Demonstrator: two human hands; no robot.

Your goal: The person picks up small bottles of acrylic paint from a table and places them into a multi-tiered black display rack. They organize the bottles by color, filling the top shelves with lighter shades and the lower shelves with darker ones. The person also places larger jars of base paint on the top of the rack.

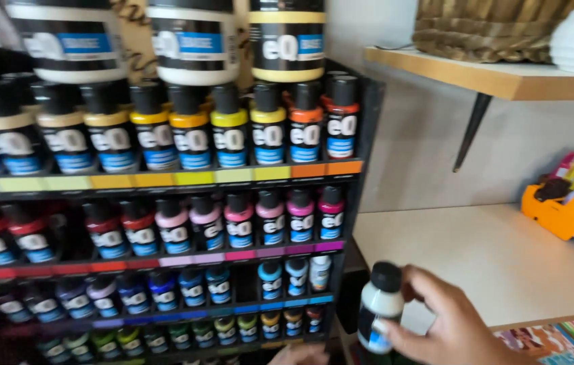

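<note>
White bottle point(379, 307), black cap; orange tool point(564, 213); rainbow-ordered paints point(165, 135).

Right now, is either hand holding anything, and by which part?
The right hand holds a white paint bottle with a black cap, its grip around the bottle's body. The left hand barely shows at the bottom edge; its hold cannot be told.

A small round plastic paint bottle point(379, 307) with a black screw cap, a pale whitish body and a dark label with a blue band stands nearly upright, tilted slightly; its cap is on; it is held low in the frame, just beside the dark rack's right edge.
</note>
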